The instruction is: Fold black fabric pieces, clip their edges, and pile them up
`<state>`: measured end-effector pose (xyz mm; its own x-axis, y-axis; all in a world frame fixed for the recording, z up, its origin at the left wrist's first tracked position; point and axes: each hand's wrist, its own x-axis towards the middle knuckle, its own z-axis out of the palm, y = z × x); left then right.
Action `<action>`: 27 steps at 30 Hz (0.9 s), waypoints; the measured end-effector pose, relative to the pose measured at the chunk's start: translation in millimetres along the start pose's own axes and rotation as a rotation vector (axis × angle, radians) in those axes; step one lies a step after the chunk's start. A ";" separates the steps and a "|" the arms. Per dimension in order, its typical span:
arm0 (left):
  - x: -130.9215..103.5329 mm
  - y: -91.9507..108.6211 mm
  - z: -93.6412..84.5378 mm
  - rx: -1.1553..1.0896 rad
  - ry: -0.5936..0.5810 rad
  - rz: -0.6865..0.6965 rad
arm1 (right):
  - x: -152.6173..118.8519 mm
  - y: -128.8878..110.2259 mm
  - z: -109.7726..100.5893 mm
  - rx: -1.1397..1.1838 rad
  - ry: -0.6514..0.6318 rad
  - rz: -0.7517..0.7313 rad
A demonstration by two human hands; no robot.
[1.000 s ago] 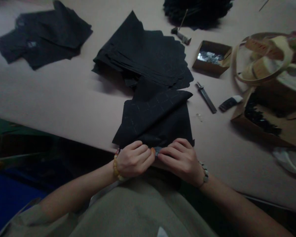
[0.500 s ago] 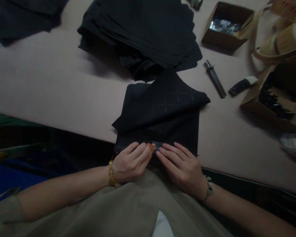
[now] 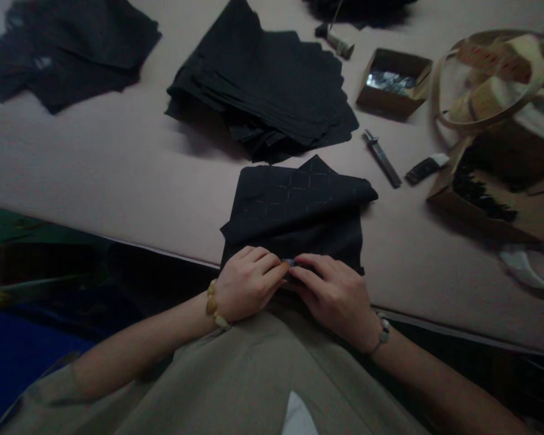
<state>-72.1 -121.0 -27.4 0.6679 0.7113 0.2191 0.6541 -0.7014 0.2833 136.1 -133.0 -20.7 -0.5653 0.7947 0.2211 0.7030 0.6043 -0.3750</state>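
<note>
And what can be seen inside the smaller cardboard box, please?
Inside the smaller cardboard box are shiny silvery pieces, too blurred to identify. Whatever lies beneath them is covered.

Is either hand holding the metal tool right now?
No, the metal tool lies on the table, while the left hand and right hand are at the near edge of the black cloth.
</note>
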 end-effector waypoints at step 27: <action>56.9 1.1 3.4 -0.550 0.678 -0.396 | 71.3 65.2 -7.1 1.389 0.108 0.489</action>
<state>-32.1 -81.4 -17.7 -0.0264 0.8886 0.4578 0.4148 -0.4069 0.8138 144.7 -36.6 -23.0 -0.3210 0.9371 -0.1373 -0.1936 -0.2068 -0.9590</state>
